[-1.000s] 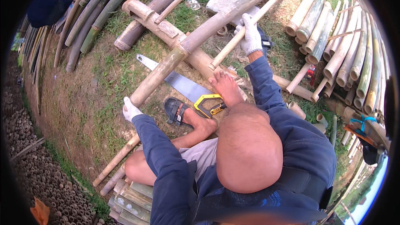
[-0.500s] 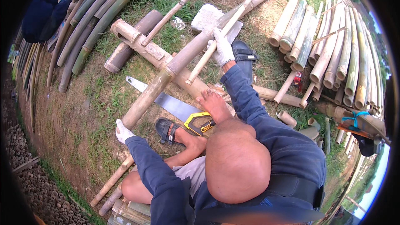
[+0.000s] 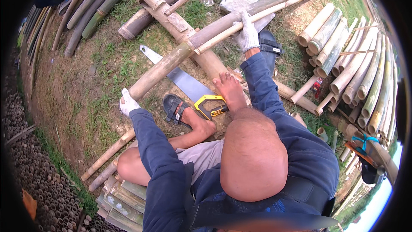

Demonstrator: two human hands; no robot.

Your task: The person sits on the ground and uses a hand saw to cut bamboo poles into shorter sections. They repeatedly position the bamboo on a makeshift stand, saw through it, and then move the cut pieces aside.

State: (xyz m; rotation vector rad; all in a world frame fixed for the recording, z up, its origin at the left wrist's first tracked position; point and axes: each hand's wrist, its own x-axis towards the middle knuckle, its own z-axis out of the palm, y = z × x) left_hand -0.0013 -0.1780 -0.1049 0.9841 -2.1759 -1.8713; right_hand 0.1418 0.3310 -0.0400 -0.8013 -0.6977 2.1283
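A thick bamboo pole [image 3: 165,64] lies slantwise over a notched bamboo log [image 3: 209,61]. My left hand [image 3: 128,102], in a white glove, is wrapped round the pole's near end. My right hand [image 3: 247,36], gloved too, grips a thin bamboo stick [image 3: 277,8] and holds it along the pole's right side, thumb over the pole. The stick's near end sits close to a joint of the pole, just past the log. Beneath the pole, a hand saw [image 3: 186,82] with a yellow and black handle rests on the ground by my bare foot [image 3: 231,89].
A pale stone block [image 3: 237,1] stands under the pole's far part, with a black sandal [image 3: 268,47] beside it. Stacked bamboo poles [image 3: 365,68] lie at right, more [image 3: 105,6] at upper left. Cut bamboo pieces [image 3: 122,202] are piled at lower left.
The thin stick has swung from crossing the thick pole to lying alongside it, my right hand moving with it. The pole lies at a flatter slant in the view. My left hand keeps its hold.
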